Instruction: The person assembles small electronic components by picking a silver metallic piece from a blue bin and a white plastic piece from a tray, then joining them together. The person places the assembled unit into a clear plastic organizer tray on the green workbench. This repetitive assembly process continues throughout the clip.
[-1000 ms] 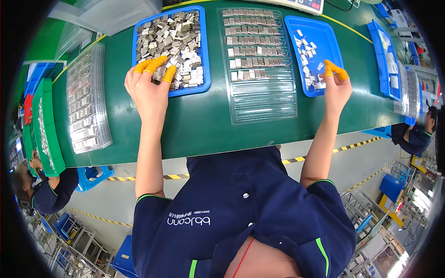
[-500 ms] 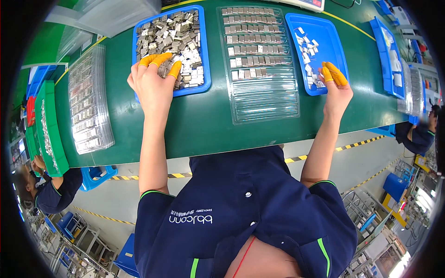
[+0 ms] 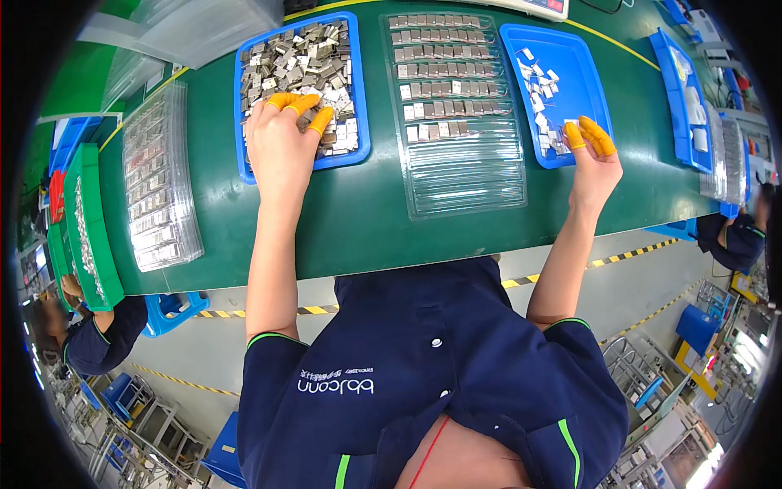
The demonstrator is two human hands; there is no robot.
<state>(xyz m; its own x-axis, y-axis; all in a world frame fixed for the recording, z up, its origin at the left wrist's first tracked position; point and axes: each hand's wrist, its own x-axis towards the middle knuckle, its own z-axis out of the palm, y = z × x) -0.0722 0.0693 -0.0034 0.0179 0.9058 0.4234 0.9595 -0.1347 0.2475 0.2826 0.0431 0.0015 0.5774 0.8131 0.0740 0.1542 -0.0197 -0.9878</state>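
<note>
My left hand (image 3: 283, 151), with yellow finger covers, is over the near part of a blue tray (image 3: 366, 122) heaped with small metal connector shells (image 3: 301, 61). Its thumb and fingers are apart, the tips down at the shells, and no piece shows between them. On the right, my right hand (image 3: 593, 159) is at the near right part of a second blue tray (image 3: 582, 73), which has small white pieces (image 3: 538, 85) along its left side. Yellow-covered fingers there pinch a small white piece (image 3: 571, 123), partly hidden.
Between the trays lies a clear ribbed plastic tray (image 3: 464, 183) with rows of metal pieces in its far part. Stacked clear trays (image 3: 159, 183) and a green bin (image 3: 88, 228) stand left. A blue bin (image 3: 672, 102) is far right. Other people sit at both sides.
My left hand has shifted slightly right and nearer to me over the shells. My right hand has barely moved, and the white piece now shows at its fingertips.
</note>
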